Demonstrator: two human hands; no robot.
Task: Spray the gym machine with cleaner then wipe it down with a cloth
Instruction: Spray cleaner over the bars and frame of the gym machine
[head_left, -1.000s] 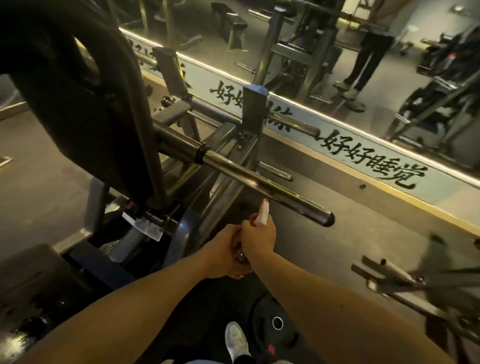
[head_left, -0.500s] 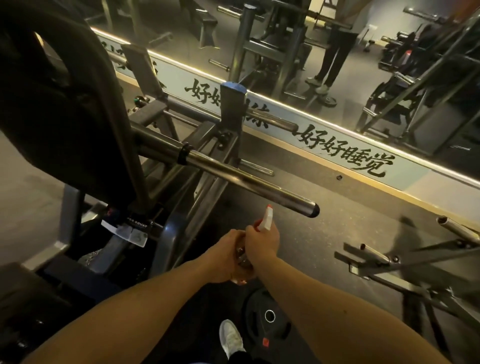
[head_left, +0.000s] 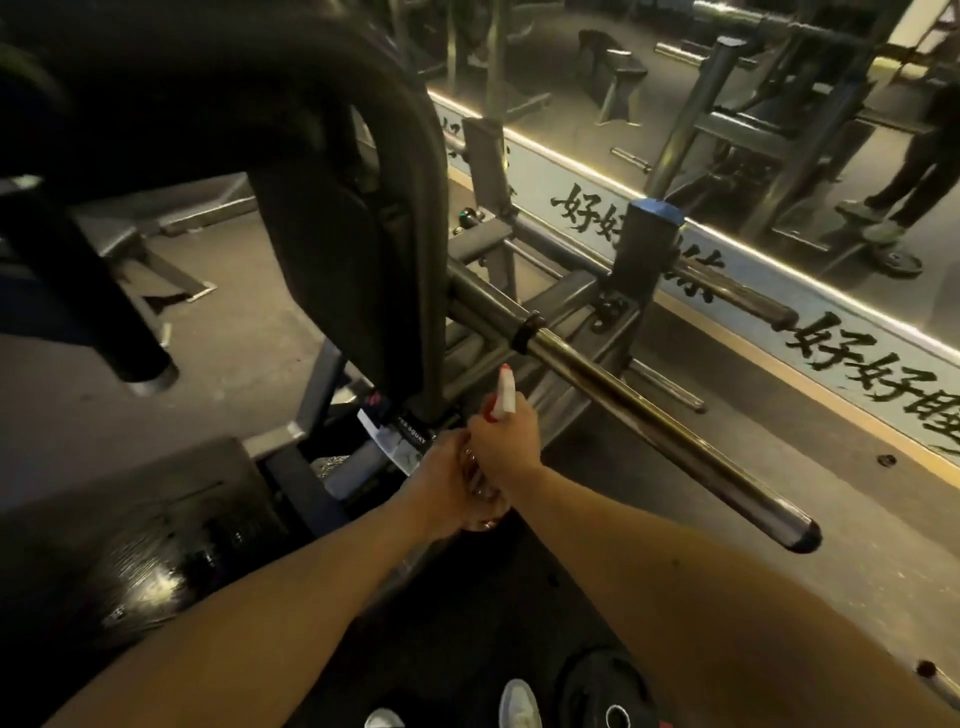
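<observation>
Spray bottle (head_left: 503, 397): white nozzle, red tip; held upright just in front of the gym machine (head_left: 431, 260), nozzle pointing toward its frame beside the black pad (head_left: 332, 270); right hand (head_left: 506, 449): fingers curled round the bottle's neck; left hand (head_left: 441, 478): wrapped round the bottle's body, touching the right hand; chrome bar (head_left: 649, 423): juts out to the right of both hands; weight plate (head_left: 597, 691) and white shoe (head_left: 519, 704): on the floor below; mirror (head_left: 727, 104): along the far wall.
</observation>
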